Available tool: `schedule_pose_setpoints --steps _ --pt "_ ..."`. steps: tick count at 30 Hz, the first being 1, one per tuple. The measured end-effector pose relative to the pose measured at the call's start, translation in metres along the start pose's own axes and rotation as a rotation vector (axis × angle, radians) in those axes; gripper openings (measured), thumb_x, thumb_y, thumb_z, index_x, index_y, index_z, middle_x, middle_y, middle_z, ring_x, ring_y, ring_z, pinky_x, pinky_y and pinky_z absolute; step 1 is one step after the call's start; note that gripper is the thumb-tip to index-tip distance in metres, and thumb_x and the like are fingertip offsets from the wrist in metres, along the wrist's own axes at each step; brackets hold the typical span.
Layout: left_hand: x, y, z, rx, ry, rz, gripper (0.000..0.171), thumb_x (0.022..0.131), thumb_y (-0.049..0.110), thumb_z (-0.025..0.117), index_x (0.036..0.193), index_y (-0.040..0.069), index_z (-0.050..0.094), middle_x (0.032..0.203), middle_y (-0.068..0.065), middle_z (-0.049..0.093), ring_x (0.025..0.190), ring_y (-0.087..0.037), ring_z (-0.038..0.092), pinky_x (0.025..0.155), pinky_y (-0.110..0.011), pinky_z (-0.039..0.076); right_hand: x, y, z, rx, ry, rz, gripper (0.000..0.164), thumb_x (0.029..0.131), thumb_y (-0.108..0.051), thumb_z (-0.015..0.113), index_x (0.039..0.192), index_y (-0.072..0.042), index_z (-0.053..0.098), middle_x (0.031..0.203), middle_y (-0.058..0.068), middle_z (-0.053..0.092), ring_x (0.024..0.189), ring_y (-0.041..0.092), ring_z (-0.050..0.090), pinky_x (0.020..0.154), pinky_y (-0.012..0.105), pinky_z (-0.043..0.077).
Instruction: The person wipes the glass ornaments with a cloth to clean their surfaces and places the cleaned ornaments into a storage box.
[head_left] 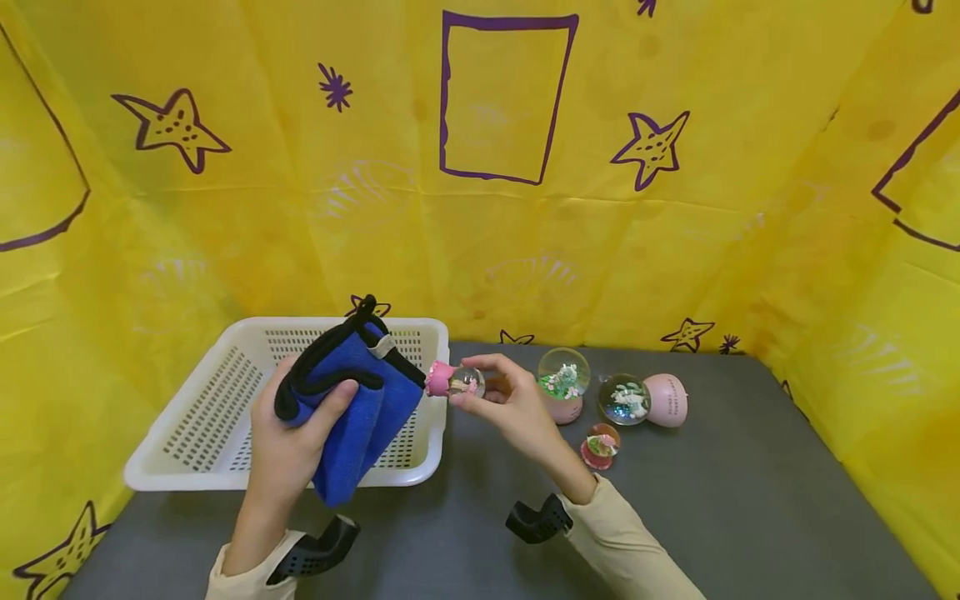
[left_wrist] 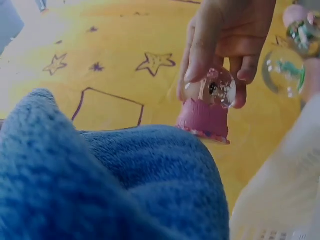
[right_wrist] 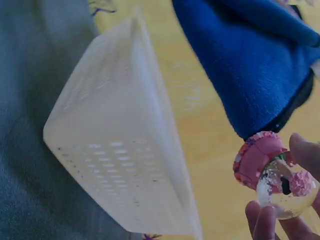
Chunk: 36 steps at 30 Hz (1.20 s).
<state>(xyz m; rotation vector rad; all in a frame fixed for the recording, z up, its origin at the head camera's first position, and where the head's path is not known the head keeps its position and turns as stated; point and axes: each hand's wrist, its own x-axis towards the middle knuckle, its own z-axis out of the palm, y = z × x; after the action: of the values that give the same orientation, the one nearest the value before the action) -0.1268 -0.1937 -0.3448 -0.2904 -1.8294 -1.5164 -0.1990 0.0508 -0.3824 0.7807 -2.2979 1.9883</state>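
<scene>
Your right hand (head_left: 510, 402) pinches the small snow globe (head_left: 453, 381) by its glass ball (head_left: 468, 382), beside the blue cloth (head_left: 371, 408) your left hand (head_left: 288, 446) grips, so if this smooth glass slips, it could fall to the table (head_left: 480, 533) below your hands.

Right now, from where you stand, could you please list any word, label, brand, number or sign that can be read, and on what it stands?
No text is readable.
Pink rounded base of the clear globe lying sideways: dark lettering, too small.
Pink base of the clear upright globe: faint marks, too small.
Pale tag on the blue, black-edged cloth: nothing legible.
</scene>
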Motion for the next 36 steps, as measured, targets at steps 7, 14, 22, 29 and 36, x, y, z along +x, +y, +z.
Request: schedule_pose_setpoints --steps 7,14,22,29,36 --pt "0.003 -0.005 -0.007 0.117 0.015 0.032 0.034 0.075 -0.009 0.078 0.105 -0.007 0.064 0.094 0.011 0.066 0.084 -0.008 0.059 0.075 -0.014 0.047 0.021 0.003 0.012 -0.106 -0.067 -0.025 0.046 0.084 -0.014 0.079 0.127 -0.008 0.061 0.118 0.015 0.067 0.083 0.015 0.064 0.072 0.024 0.054" --pt "0.005 -0.011 -0.012 0.130 0.032 0.049 0.034 0.074 -0.009 0.078 0.105 -0.008 0.064 0.094 0.013 0.067 0.083 -0.007 0.060 0.075 -0.013 0.047 0.040 0.012 0.020 -0.228 -0.168 -0.039 0.043 0.081 -0.014 0.082 0.119 -0.008 0.062 0.112 0.010 0.071 0.078 0.012 0.066 0.068 0.022 0.053" --pt "0.007 -0.012 -0.012 0.159 0.037 0.040 0.038 0.074 -0.009 0.078 0.109 -0.006 0.065 0.097 0.014 0.067 0.085 -0.007 0.060 0.077 -0.013 0.047 0.061 0.021 0.032 -0.437 -0.260 -0.132 0.041 0.083 -0.013 0.081 0.119 -0.008 0.063 0.112 0.007 0.071 0.084 0.019 0.061 0.073 0.026 0.053" --pt "0.008 -0.013 -0.012 0.154 0.018 0.045 0.039 0.075 -0.010 0.077 0.111 -0.006 0.065 0.099 0.013 0.068 0.087 -0.007 0.062 0.077 -0.012 0.049 0.076 0.026 0.039 -0.587 -0.283 -0.231 0.037 0.081 -0.013 0.082 0.116 -0.010 0.067 0.107 0.005 0.069 0.093 0.026 0.062 0.079 0.034 0.050" --pt "0.004 -0.015 -0.014 0.152 0.043 0.014 0.039 0.075 -0.011 0.077 0.112 -0.006 0.065 0.099 0.012 0.069 0.086 -0.006 0.063 0.077 -0.012 0.049 0.089 0.034 0.044 -0.644 -0.338 -0.233 0.036 0.080 -0.012 0.083 0.114 -0.011 0.071 0.108 0.004 0.066 0.092 0.024 0.062 0.078 0.032 0.048"
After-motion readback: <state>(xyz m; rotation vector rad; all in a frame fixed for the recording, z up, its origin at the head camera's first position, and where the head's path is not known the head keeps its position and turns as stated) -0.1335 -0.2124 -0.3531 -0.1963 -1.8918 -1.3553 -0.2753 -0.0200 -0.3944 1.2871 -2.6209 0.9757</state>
